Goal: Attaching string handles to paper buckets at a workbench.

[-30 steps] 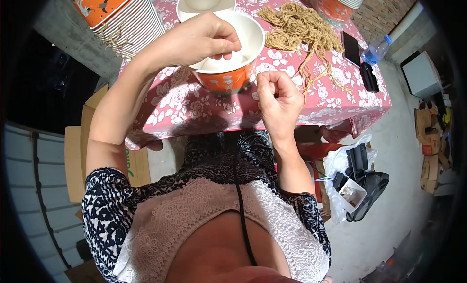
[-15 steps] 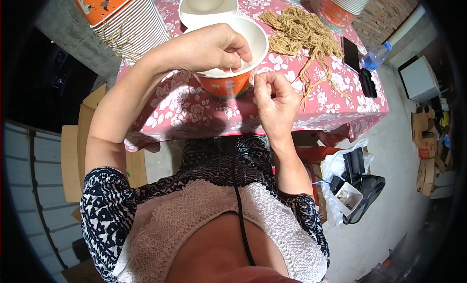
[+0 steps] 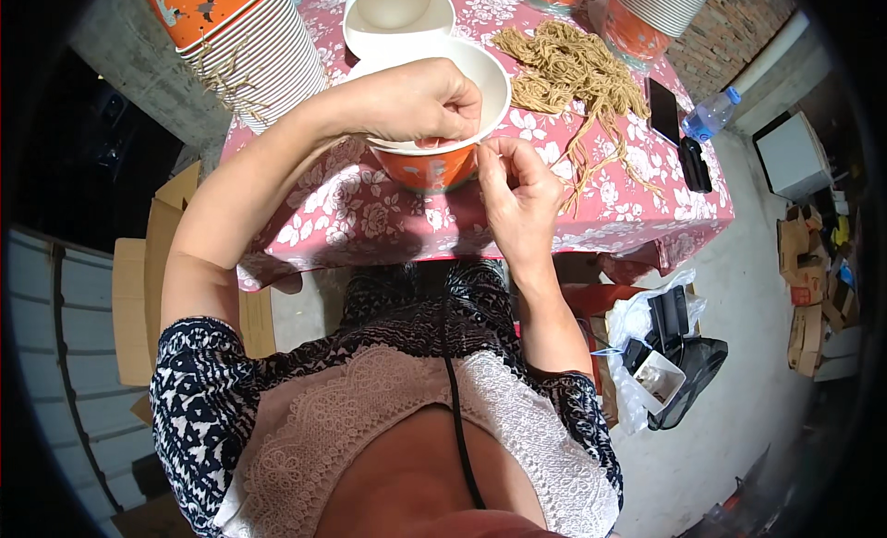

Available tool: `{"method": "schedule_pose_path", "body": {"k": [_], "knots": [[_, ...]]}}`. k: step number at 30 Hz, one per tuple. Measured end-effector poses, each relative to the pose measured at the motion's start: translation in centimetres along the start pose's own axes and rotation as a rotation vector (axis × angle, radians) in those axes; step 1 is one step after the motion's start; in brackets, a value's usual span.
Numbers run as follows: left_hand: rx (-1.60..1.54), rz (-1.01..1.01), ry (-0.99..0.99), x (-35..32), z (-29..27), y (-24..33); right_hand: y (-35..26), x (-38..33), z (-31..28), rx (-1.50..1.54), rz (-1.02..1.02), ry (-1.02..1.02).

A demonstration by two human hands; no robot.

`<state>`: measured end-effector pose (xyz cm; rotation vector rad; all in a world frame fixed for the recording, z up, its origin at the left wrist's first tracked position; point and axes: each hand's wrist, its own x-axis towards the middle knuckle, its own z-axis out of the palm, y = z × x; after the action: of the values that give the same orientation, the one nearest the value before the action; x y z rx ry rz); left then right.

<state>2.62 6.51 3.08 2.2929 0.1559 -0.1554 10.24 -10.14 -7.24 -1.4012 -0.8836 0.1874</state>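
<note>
An orange paper bucket (image 3: 430, 168) with a white rim and white inside stands near the table's front edge. My left hand (image 3: 420, 102) reaches over its rim, the curled fingertips down inside the mouth. Whatever those fingers pinch is hidden. Outside the bucket, at the right side just under the rim, my right hand (image 3: 522, 182) is closed with thumb and forefinger together against the wall. What sits between them is too small to make out. Behind this bucket is a second white bucket (image 3: 356, 25), its open mouth showing. A tangled heap of tan twine (image 3: 573, 71) lies to the right.
A tall stack of nested buckets (image 3: 254, 62) with twine ends hanging out stands at the left; another stack (image 3: 642, 20) is at the back right. A phone (image 3: 662, 111), a water bottle (image 3: 711, 116) and a black case (image 3: 695, 165) lie along the right edge of the flowered tablecloth (image 3: 628, 210).
My left hand has curled its fingers more tightly, lower inside the rim. The right hand has shifted slightly left, against the bucket's side.
</note>
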Motion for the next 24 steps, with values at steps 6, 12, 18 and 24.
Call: {"method": "schedule_pose_path", "body": {"k": [6,12,18,24], "knots": [[-0.250,-0.047,0.176,-2.0,-1.7,0.5,1.0,-3.3,-2.8,-0.169,0.093,-0.127],[-0.572,0.048,0.263,-2.7,-0.3,1.3,-1.5,-5.5,-3.9,-0.250,-0.022,-0.186],[-0.739,0.039,0.254,-1.6,1.0,1.9,-3.7,-5.2,-4.8,-0.231,-0.270,-0.184],[-0.629,0.180,0.218,-0.8,1.0,1.3,-4.7,-3.3,-5.1,-0.269,-0.392,-0.144]]}}
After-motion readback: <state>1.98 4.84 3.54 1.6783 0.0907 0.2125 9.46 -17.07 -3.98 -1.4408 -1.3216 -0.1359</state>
